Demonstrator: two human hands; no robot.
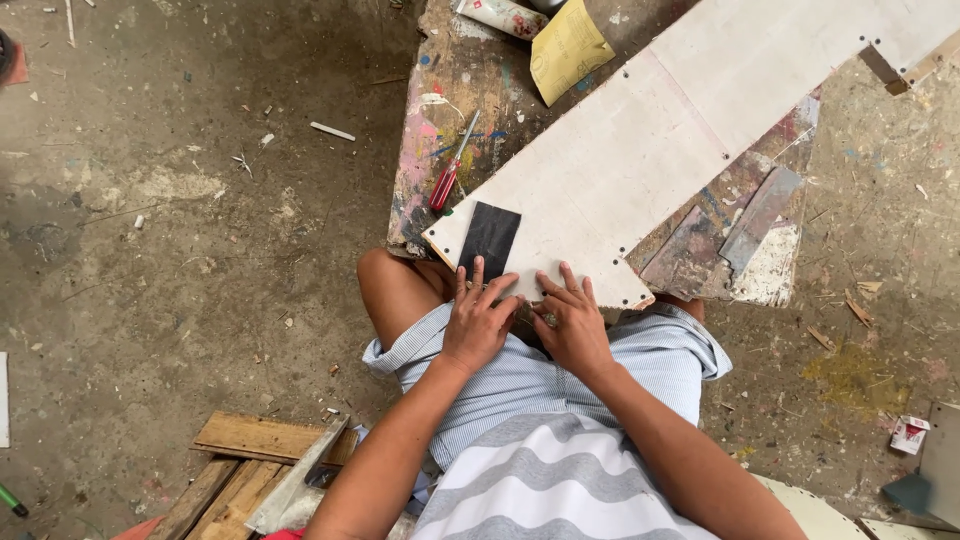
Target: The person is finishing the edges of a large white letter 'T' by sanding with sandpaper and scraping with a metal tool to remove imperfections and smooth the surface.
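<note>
At board (640, 150) near edge: black sheet (490, 238) beyond left hand (478, 325) fingertips.

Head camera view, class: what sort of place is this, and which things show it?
Probably a rough home or backyard workshop: a paint-stained workbench, a red-handled screwdriver and yellow sandpaper lie beside the white board, over a dusty, scrap-strewn floor.

A rough workshop: a paint-splashed wooden surface (440, 110) carries a long white board (640, 150), with a red-handled screwdriver (447, 178) just beside the board and yellow sandpaper (566, 48) near it; around the surface, a dusty concrete floor (180, 220) littered with chips and scrap planks (250, 450).
</note>
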